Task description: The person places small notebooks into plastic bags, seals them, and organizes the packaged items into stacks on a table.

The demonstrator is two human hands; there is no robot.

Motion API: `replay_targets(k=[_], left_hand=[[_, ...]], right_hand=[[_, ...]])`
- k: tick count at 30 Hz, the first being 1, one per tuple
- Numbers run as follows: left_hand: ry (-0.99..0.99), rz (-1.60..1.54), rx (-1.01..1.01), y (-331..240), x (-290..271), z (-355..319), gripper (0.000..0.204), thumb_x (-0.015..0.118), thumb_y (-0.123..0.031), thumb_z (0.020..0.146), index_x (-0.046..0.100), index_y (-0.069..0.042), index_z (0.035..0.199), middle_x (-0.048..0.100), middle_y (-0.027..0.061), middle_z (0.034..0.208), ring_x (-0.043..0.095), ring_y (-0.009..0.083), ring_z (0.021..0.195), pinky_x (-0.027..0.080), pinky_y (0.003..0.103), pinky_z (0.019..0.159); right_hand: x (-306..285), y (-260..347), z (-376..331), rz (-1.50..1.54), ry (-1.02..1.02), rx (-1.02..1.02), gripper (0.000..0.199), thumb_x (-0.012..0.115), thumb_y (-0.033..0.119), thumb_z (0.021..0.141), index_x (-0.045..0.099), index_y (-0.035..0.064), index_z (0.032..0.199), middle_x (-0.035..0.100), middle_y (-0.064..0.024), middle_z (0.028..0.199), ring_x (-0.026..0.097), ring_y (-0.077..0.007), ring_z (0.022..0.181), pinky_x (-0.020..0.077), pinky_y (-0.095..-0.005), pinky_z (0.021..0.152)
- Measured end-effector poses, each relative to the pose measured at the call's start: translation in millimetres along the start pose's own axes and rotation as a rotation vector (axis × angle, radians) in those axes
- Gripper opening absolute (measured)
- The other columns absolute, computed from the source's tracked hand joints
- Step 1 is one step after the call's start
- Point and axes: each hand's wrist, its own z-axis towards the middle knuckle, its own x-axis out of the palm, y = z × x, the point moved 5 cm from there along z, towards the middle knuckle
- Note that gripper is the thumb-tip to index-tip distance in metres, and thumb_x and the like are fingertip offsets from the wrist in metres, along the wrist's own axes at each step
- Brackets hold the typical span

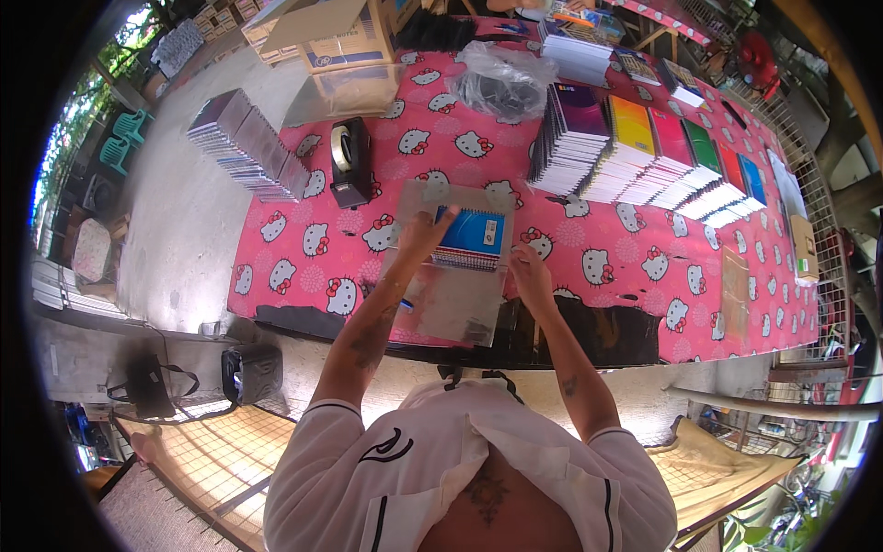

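Note:
A small stack of spiral notebooks with a blue cover (471, 230) lies on a clear plastic sheet (448, 308) in front of me. My left hand (426, 234) grips the stack at its left side, thumb over the top cover. Just right of the stack, beside the sheet's edge, is my right hand (530, 269) with its fingers pinched together. Whatever they may hold is too small to tell. A black tape dispenser (350, 170) with a roll of tape stands beyond my left hand. A blue pen (406, 304) lies by my left forearm.
Stacked spiral notebooks in several colours (630, 129) stand at the right on the pink patterned tablecloth (589, 244). More notebook stacks (244, 143) sit at the left edge. At the back are crumpled plastic (501, 78) and a cardboard box (345, 37).

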Motion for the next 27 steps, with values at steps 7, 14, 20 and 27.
replay_targets(k=[7, 14, 20, 27], left_hand=[[0.016, -0.583, -0.027, 90.4, 5.6, 10.1, 0.061, 0.066, -0.049, 0.09, 0.061, 0.003, 0.122, 0.07, 0.0149, 0.1, 0.068, 0.0212, 0.088, 0.053, 0.034, 0.075], [-0.014, 0.245, 0.781, 70.2, -47.3, -129.9, 0.024, 0.076, -0.018, 0.079, 0.065, -0.008, 0.098, 0.06, 0.0112, 0.102, 0.057, 0.0281, 0.097, 0.046, 0.044, 0.085], [-0.191, 0.154, 0.843, 41.5, -77.6, -107.4, 0.009, 0.066, -0.01, 0.088, 0.065, -0.011, 0.097, 0.064, 0.0084, 0.085, 0.06, 0.0314, 0.082, 0.047, 0.043, 0.077], [-0.042, -0.206, 0.494, 43.7, -49.2, 4.5, 0.019, 0.067, -0.02, 0.094, 0.061, -0.003, 0.1, 0.058, 0.0064, 0.061, 0.06, 0.0206, 0.058, 0.045, 0.033, 0.054]], right_hand=[[26.8, 21.0, 18.4, 0.347, 0.18, 0.296, 0.042, 0.066, 0.024, 0.093, 0.057, 0.0018, 0.128, 0.067, -0.012, 0.11, 0.065, -0.0223, 0.1, 0.0501, -0.0354, 0.089], [3.4, 28.3, -50.2, -0.653, 0.31, -0.723, 0.027, 0.074, 0.02, 0.084, 0.066, 0.0057, 0.105, 0.066, -0.0096, 0.103, 0.065, -0.0307, 0.092, 0.0509, -0.0417, 0.083], [-3.2, 61.6, -12.2, -0.399, 0.198, -0.264, 0.012, 0.067, 0.016, 0.088, 0.068, 0.0065, 0.095, 0.064, -0.0123, 0.091, 0.064, -0.034, 0.089, 0.0492, -0.0434, 0.077], [43.1, 94.8, -39.7, -0.666, -0.074, -0.269, 0.034, 0.065, 0.022, 0.089, 0.062, 0.0073, 0.12, 0.063, -0.013, 0.121, 0.059, -0.0311, 0.112, 0.0443, -0.0492, 0.093]])
